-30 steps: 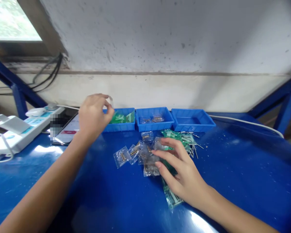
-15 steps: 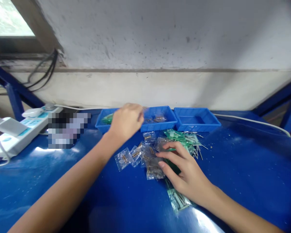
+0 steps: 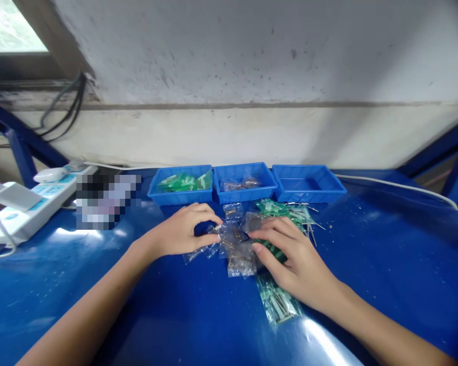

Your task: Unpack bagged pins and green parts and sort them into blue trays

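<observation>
At the left edge of a heap of small clear plastic bags (image 3: 240,265) is my left hand (image 3: 181,230), its thumb and fingers apart with a gap between them. Short brass-coloured pins show inside these bags. Over the right side of the heap lies my right hand (image 3: 292,256), fingers spread and bent, fingertips touching the bags. Beneath and in front of it is a green-tinted bag (image 3: 278,303) with silver rods or screws inside. Beyond that hand are more green bags (image 3: 286,212) with thin metal rods. My right palm hides part of the pile.
Three blue trays stand along the wall: the left tray (image 3: 181,197) holds green bags, the middle tray (image 3: 248,194) clear bags, and the right tray (image 3: 311,195) shows a bare bottom. A white power strip (image 3: 34,201) and a blurred-out object (image 3: 105,203) lie at left.
My left hand has come back from the trays to the clear bags, and its fingers have parted. The left tray is now uncovered. My right hand stays nearly in place.
</observation>
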Motion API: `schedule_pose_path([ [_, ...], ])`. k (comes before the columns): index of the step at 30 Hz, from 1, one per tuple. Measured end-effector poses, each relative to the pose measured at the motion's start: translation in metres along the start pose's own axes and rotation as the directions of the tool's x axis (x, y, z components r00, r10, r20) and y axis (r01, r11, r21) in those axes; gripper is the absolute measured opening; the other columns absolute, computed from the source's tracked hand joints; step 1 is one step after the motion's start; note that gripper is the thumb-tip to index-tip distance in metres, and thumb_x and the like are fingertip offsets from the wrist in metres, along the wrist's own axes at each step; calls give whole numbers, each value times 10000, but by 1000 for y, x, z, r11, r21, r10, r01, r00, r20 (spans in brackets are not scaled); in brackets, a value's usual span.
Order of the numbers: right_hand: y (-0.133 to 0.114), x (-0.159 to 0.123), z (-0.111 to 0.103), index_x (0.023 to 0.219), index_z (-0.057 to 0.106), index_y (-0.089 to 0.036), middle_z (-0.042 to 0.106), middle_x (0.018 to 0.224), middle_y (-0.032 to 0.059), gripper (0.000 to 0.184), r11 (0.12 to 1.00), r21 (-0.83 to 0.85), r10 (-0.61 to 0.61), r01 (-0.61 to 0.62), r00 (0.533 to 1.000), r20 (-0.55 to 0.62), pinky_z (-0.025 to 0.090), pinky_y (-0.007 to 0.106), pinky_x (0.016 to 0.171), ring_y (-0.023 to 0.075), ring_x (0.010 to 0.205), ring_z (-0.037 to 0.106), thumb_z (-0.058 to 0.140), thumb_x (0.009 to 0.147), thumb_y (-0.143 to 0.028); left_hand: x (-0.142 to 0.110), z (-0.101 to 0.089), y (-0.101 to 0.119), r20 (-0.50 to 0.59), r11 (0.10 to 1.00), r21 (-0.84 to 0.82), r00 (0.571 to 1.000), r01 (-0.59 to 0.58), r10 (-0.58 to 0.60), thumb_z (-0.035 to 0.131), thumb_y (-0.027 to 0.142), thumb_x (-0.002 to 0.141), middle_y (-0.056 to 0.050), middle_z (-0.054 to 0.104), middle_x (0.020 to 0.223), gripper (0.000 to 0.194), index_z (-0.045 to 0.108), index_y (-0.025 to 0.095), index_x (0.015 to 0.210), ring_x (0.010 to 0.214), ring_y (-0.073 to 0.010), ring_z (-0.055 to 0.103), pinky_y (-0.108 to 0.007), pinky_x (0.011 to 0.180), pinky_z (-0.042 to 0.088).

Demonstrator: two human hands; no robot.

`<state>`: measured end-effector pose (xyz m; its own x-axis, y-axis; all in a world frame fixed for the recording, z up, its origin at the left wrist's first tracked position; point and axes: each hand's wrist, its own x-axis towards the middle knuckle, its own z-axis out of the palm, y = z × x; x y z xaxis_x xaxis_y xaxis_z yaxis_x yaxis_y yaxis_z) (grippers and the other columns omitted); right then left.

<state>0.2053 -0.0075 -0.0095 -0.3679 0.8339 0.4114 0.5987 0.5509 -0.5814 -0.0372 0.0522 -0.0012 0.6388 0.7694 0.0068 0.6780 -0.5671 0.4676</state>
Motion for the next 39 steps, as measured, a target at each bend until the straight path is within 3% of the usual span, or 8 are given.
schedule_pose_path([
  [5,-1,0,3,975,654,-191,619,877,71,199,1000,3,2,-2,1000,3,470,408,777,219,907,543,493,871,-243,2,-6,-3,9,989,-142,999,33,-32,548,269,828,-9,594,798,98,593,196,781,760,-157,550,-291,723,432],
  [9,-2,-1,3,1004,636,-186,617,858,62,202,998,49,38,-38,999,-1,466,397,767,209,875,551,499,870,-247,-1,-10,14,-205,908,-411,962,83,-181,555,258,827,30,485,663,134,593,197,941,549,-96,448,-220,529,380],
  [15,-11,-5,3,1134,545,-207,590,667,-7,295,871,383,298,-308,951,87,475,275,553,134,606,565,498,883,-355,-6,12,49,-232,719,-694,933,38,-274,557,252,836,11,531,678,83,568,173,815,584,-101,508,-225,552,428],
  [20,-14,-1,4,935,593,-186,625,650,15,276,528,734,403,-426,887,225,504,255,544,120,579,589,480,882,-432,-10,37,57,-386,810,-570,915,-138,-116,540,181,854,-50,523,990,62,591,202,826,897,-160,565,-293,752,494],
  [26,-16,2,6,1050,557,-202,585,605,-41,327,410,819,505,-402,848,163,512,257,557,109,541,574,666,753,-287,-15,39,60,-404,908,-378,915,-179,12,543,98,826,-60,433,1150,150,625,223,808,1037,-187,525,-345,883,470],
  [29,-15,-1,7,1081,574,-202,622,681,-17,330,505,775,503,-379,859,92,518,273,598,124,613,603,649,763,-248,-14,37,61,-362,901,-419,931,-111,-53,552,146,827,-72,375,1235,129,637,236,864,1090,-221,498,-340,831,492],
  [34,-11,-4,3,822,632,-215,625,816,13,116,896,423,251,-135,940,-230,487,273,661,135,757,600,582,791,-116,-12,33,59,-235,758,-653,954,-15,-184,470,370,892,-75,490,1038,224,653,240,902,878,-191,535,-287,634,471],
  [39,-9,-6,4,834,638,-211,537,902,26,223,979,194,2,58,955,-295,467,277,713,134,834,559,538,766,-24,-11,32,58,-49,554,-824,957,122,-284,455,419,906,5,515,685,264,603,208,851,582,-99,449,-221,521,371],
])
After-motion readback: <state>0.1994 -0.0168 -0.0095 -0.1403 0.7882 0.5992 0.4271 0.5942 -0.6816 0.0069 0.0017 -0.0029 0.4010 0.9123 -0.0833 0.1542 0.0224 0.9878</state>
